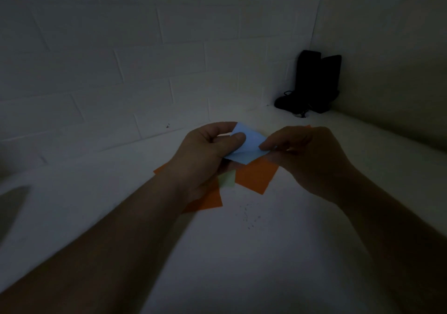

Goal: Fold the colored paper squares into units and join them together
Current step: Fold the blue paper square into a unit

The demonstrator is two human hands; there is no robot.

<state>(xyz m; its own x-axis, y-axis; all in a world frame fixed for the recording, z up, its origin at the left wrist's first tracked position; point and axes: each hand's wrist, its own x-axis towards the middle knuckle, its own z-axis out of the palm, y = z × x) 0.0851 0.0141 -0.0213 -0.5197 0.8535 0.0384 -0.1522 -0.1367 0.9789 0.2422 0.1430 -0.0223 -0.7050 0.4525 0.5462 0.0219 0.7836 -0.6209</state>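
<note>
The dim light could spoil the crease: edges of the blue paper [249, 145] are hard to line up, and a skewed fold likely won't join well. It looks pale, thin, partly folded, held above the white counter [242, 253]. Left hand [208, 154] and right hand [307, 159] each pinch an end. Orange squares [256, 175] and a green square [227, 180] lie beneath.

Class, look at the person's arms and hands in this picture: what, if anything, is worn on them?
Both forearms are bare, with no sleeves in view. The left hand and the right hand wear no gloves. No watch or bracelet shows at either wrist. The light is too dim to tell rings.
</note>
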